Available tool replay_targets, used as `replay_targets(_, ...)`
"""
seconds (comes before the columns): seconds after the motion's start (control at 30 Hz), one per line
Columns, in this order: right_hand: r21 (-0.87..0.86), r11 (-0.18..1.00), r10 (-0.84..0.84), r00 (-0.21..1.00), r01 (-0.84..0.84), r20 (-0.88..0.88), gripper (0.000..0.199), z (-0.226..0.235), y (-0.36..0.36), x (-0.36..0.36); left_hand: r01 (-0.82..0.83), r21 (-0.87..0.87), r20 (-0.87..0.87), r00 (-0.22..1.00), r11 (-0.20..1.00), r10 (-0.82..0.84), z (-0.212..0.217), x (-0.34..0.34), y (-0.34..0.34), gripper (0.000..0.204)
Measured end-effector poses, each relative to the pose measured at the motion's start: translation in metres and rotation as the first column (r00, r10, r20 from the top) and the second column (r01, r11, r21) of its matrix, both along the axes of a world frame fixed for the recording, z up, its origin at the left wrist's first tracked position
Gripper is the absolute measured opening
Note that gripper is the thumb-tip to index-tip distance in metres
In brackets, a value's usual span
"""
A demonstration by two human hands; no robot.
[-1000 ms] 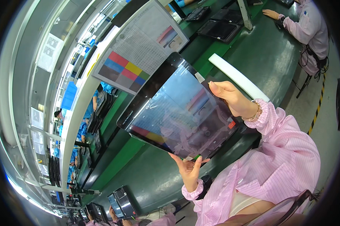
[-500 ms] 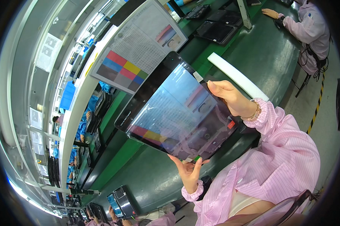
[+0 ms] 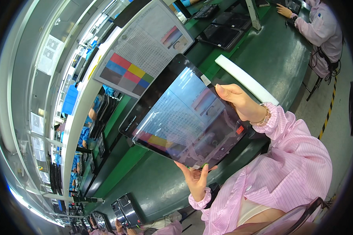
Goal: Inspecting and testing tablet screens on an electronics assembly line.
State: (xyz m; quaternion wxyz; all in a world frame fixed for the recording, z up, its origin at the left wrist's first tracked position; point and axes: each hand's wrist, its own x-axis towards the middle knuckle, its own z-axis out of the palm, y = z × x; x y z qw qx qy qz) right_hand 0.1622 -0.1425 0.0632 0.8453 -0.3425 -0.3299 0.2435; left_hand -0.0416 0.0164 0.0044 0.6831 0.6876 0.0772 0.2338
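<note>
A black tablet (image 3: 180,113) with a glossy screen is held up and tilted in front of me. Its screen mirrors a printed chart and pink sleeves. My left hand (image 3: 195,179) grips the lower edge near a corner, thumb and fingers on either side of it. Around the right edge, my right hand (image 3: 241,101) is closed, thumb on the front; its other fingers are mostly hidden behind. Pale tape tabs sit at two edges, and a small red label (image 3: 240,129) is near my right hand.
Behind the tablet stands a chart board (image 3: 145,45) with colour blocks and a photo. A white foam bar (image 3: 247,79) lies on the green bench (image 3: 278,51). Dark devices (image 3: 221,33) lie farther back. A co-worker in pink (image 3: 319,25) sits at upper right; others work at left.
My hands stay in place; the reflection on the tablet shifts slightly. At upper right the co-worker's hand now lies by a dark device. The device at lower left no longer shows blue.
</note>
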Motion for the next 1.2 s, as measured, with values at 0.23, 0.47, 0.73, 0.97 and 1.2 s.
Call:
replay_targets(0.23, 0.016, 1.0, 0.014, 1.0, -0.014, -0.015, 0.042, -0.004, 0.002, -0.003, 0.049, -0.129, 0.442, 0.897, 0.99, 0.013, 0.012, 0.021, -0.011, 0.077)
replay_targets(0.47, -0.18, 0.981, -0.052, 0.989, 0.077, 0.142, 0.042, -0.027, 0.003, -0.007, -0.32, -0.322, 0.1, 0.925, 0.891, 0.368, 0.001, 0.032, -0.014, 0.051)
replay_targets(0.73, -0.104, 0.972, 0.183, 0.953, -0.213, -0.242, 0.052, -0.016, -0.011, 0.036, -0.257, -0.311, 0.004, 0.962, 0.915, 0.271, -0.021, 0.019, -0.014, 0.036)
replay_targets(0.97, 0.124, 0.98, 0.184, 0.949, -0.157, -0.257, 0.054, 0.001, -0.062, 0.055, -0.218, -0.394, -0.064, 0.976, 0.893, 0.21, -0.046, 0.03, -0.026, 0.033)
replay_targets(1.2, -0.286, 0.888, -0.359, 0.932, 0.359, 0.056, 0.048, -0.106, -0.101, 0.07, -0.075, -0.574, -0.164, 0.986, 0.815, -0.025, -0.067, 0.087, -0.04, 0.038)
